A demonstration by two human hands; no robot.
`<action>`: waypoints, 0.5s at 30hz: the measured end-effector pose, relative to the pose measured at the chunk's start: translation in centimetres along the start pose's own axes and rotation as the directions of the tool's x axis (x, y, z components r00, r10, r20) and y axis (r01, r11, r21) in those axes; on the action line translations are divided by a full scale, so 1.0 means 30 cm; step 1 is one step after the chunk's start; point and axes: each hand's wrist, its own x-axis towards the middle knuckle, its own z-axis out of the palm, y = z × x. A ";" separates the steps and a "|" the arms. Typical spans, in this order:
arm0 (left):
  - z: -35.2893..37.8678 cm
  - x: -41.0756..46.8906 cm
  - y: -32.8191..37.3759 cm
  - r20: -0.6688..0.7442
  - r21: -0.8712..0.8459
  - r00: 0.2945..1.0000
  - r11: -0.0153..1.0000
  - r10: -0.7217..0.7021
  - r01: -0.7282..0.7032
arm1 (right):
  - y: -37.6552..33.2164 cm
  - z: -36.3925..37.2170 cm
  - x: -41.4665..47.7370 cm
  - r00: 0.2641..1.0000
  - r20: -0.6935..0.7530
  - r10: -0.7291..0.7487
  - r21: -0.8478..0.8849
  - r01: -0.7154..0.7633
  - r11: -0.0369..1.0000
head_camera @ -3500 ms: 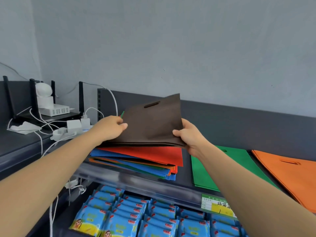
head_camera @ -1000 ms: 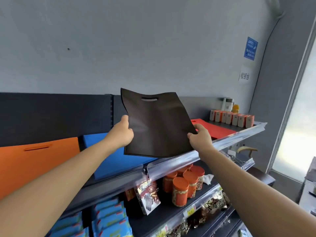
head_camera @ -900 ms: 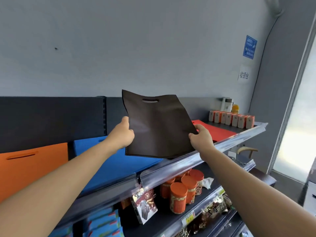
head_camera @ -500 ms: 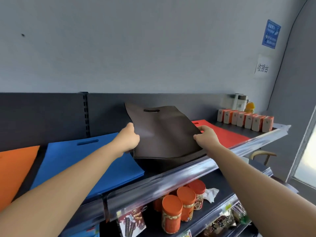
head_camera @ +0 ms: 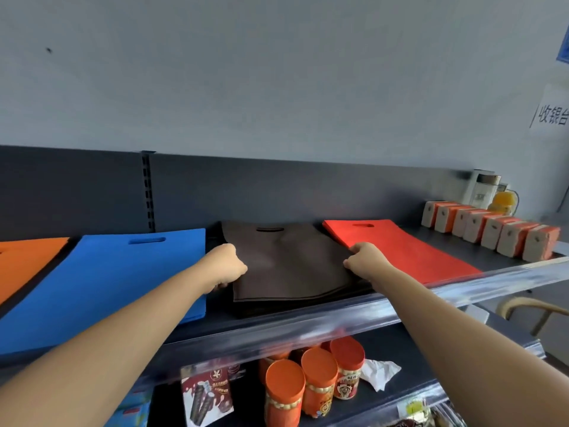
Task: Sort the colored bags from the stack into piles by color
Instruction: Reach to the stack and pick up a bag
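Observation:
A dark brown bag (head_camera: 289, 263) with a slot handle lies flat on a brown pile on the shelf (head_camera: 308, 326), between a blue pile (head_camera: 101, 278) and a red pile (head_camera: 400, 248). My left hand (head_camera: 226, 266) grips the brown bag's left edge with curled fingers. My right hand (head_camera: 365, 260) pinches its right edge. An orange pile (head_camera: 24, 257) lies at the far left. The mixed stack is out of view.
Small orange-and-beige boxes (head_camera: 489, 232) line the shelf's right end, with a white device (head_camera: 483, 189) behind them. Below the shelf stand orange-lidded jars (head_camera: 314, 383) and a snack packet (head_camera: 206, 392). A chair back (head_camera: 535, 312) shows at lower right.
I carried the brown bag from the mixed stack rightward along the shelf. It went from held up and tilted to lying flat on the brown pile, both hands still on its edges.

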 end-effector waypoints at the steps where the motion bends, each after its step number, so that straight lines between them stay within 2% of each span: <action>1: 0.002 -0.009 0.006 -0.002 0.028 1.000 1.000 -0.005 0.005 | 0.005 -0.002 0.004 1.000 0.006 -0.007 -0.024 0.008 1.000; 8: 0.026 -0.030 0.008 -0.046 0.320 0.999 0.947 -0.016 0.030 | 0.021 -0.017 0.011 0.995 0.076 -0.058 -0.267 0.077 0.961; 12: 0.056 -0.029 0.001 -0.109 0.469 0.993 0.883 0.052 0.005 | 0.021 -0.012 -0.003 0.994 0.077 -0.077 -0.419 0.102 0.902; 15: 0.061 -0.052 0.010 -0.172 0.534 0.979 0.845 0.108 0.001 | 0.008 -0.001 -0.015 0.985 0.047 -0.164 -0.502 0.165 0.849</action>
